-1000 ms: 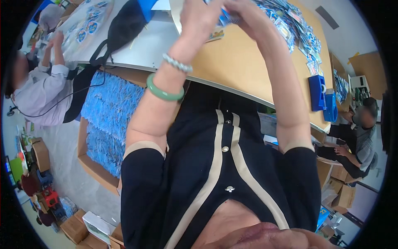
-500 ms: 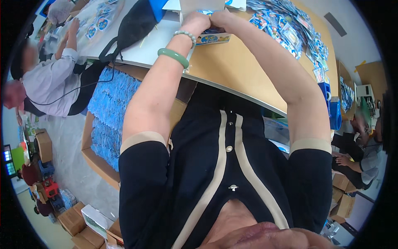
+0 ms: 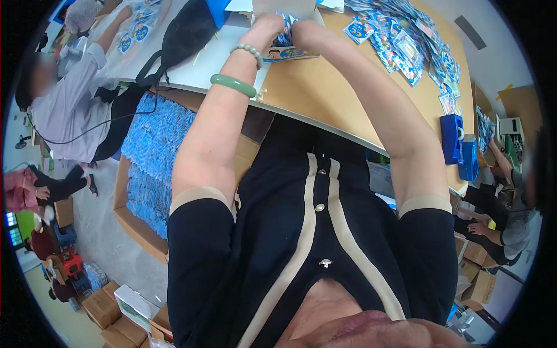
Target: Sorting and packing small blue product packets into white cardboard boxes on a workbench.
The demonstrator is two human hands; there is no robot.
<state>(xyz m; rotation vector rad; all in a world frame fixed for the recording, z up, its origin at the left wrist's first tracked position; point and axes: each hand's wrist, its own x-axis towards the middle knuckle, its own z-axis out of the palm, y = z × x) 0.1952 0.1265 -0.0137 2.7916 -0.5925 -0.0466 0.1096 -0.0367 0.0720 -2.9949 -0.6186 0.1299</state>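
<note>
At the table's far side stands a small open carton, white inside with a printed blue and yellow front. Blue-and-white printed packets show inside it, between my hands. My left hand, with a beaded bracelet and a green bangle on its arm, reaches in at the carton's left side. At the right side, my right hand dips in with its back toward me. Both hands' fingers are hidden in the carton, so their grip on the packets does not show.
A heap of similar packets covers the table's right side. Blue tape dispensers stand at its right edge. A black bag lies left of the carton. Below, a cardboard box holds blue packet strips. A person works at left.
My hands have moved apart a little, uncovering packets between them. My left forearm has shifted left, and my right elbow has come inward. The carton has moved slightly left.
</note>
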